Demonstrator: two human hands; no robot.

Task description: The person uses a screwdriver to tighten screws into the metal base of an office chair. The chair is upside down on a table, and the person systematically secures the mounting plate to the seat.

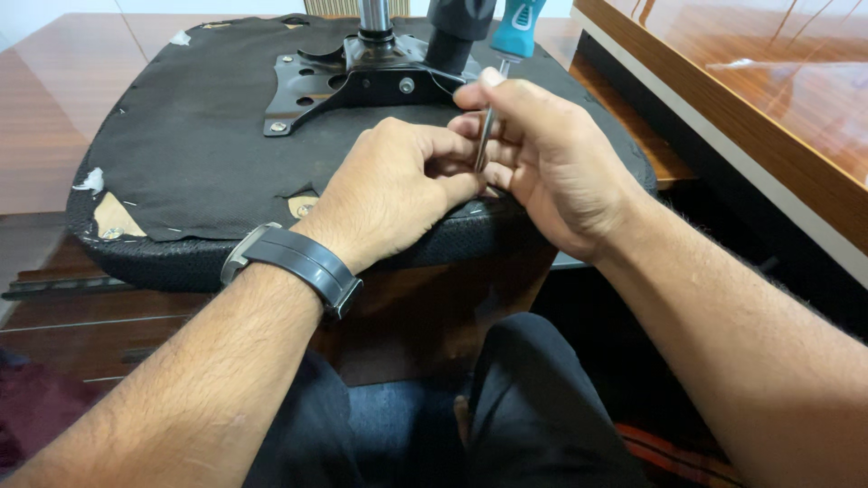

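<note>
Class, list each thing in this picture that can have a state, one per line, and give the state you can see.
Upturned black office chair seat: underside up, resting on the wooden desk.
Black fabric underside cover: torn at the near-left edge.
Black metal mounting plate: screwed to the seat.
Teal-handled screwdriver: upright, tip down at the seat edge.
Right hand: gripping the screwdriver shaft.
Left hand: closed, pinching at the tip.

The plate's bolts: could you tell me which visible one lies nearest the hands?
The bolt on the plate's front edge, just left of the screwdriver in the right hand; the other bolt sits at the far-left corner.
</note>
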